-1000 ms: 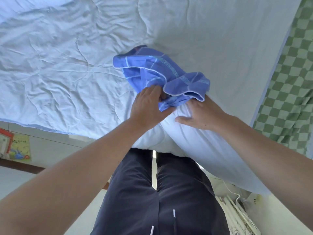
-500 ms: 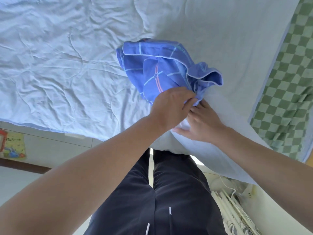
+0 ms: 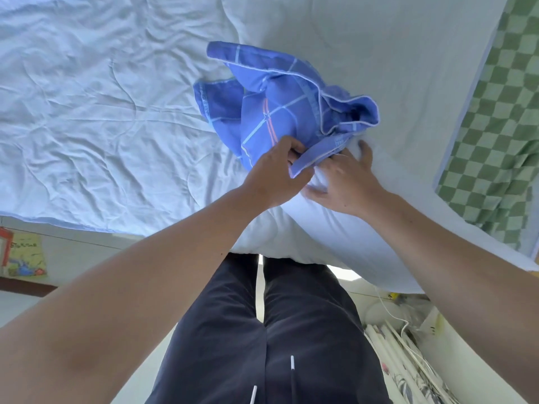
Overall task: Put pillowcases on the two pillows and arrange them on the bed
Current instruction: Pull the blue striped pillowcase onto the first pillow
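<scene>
- One bed (image 3: 87, 126) is seen, spread with a creased pale blue quilt; a green checked sheet (image 3: 495, 126) is exposed along its right edge.
- One white pillow (image 3: 335, 234) is laid at the near edge of the bed, its long axis running from near the hands down to the lower right, overhanging the edge.
- One blue checked pillowcase (image 3: 277, 112) is bunched on the quilt at the pillow's far end, its piped opening turned toward the hands.
- Two hands are counted. The pillowcase hem is pinched by the left hand (image 3: 277, 173), fingers curled round it.
- The right hand (image 3: 347, 179) is laid on the pillow with fingers spread and relaxed, touching the hem.
</scene>
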